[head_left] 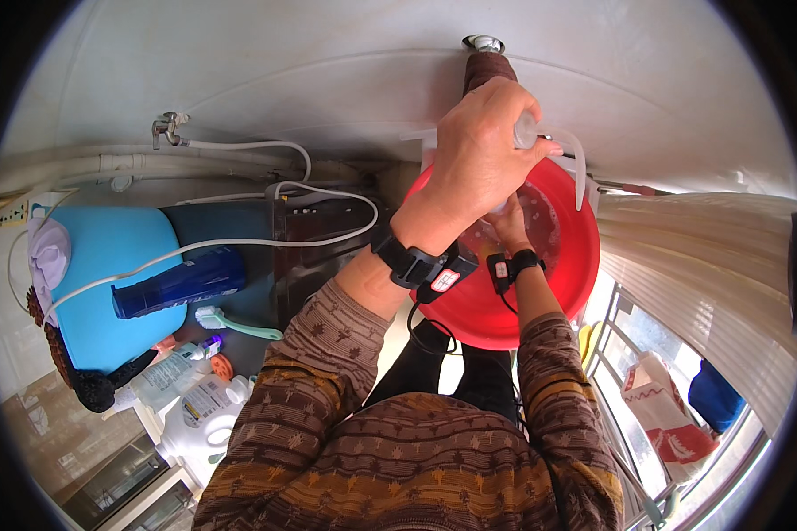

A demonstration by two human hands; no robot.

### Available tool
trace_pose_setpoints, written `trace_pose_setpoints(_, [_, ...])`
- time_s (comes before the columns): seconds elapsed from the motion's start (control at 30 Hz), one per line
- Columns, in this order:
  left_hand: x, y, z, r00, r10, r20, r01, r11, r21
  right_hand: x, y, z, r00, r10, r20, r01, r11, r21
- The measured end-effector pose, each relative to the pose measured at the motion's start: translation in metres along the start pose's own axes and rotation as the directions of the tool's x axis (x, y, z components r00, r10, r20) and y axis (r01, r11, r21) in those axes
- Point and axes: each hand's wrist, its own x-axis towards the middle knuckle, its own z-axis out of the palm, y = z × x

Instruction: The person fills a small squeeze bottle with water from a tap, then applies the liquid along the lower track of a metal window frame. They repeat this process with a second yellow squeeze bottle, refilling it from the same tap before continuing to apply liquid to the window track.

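Note:
My left hand [483, 150] reaches up over the red basin [578, 274] with its fingers curled round a translucent whitish cylindrical piece [526, 131]. It is close to a brown wrapped pipe [488, 71] that comes out of the wall. Beside the fingers, a white curved tube [580, 173] bends down over the basin's rim. Lower down, inside the basin, my right hand [510, 227] is closed near some sudsy water [540, 217]. What its fingers hold is mostly hidden behind my left hand; only a pale bluish bit shows.
At left, a wall tap [166, 130] feeds a white hose [239, 241] that loops over a dark counter. A light-blue basin [115, 257], dark-blue bottle [181, 285], green-handled brush [239, 324] and white detergent jug [202, 416] are there. A pale curtain [700, 265] hangs at right.

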Motion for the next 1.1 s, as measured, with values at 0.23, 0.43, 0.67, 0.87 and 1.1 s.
trace_pose_setpoints(0.23, [0.003,-0.002,0.001,1.000,0.010,-0.014,-0.010,1.000,-0.013,0.005,0.001,0.005,1.000,-0.028,0.000,0.028,0.992,0.126])
trace_pose_setpoints(0.43, [0.004,-0.004,0.003,1.000,0.006,-0.023,-0.006,1.000,-0.008,0.009,-0.004,0.003,0.997,-0.077,-0.006,0.078,0.996,0.032])
trace_pose_setpoints(0.67, [0.005,-0.006,0.003,1.000,-0.003,-0.019,0.003,1.000,0.005,0.007,-0.012,0.002,0.998,-0.064,-0.008,0.065,0.998,0.022])
trace_pose_setpoints(0.87, [0.005,-0.007,0.005,0.999,0.006,-0.033,-0.006,1.000,0.004,0.010,-0.018,-0.001,0.999,-0.039,0.020,0.039,0.999,0.020])
trace_pose_setpoints(1.1, [0.007,-0.009,0.006,0.999,0.009,-0.037,-0.009,1.000,0.018,0.011,-0.027,0.001,0.998,0.041,0.048,-0.049,0.983,0.177])
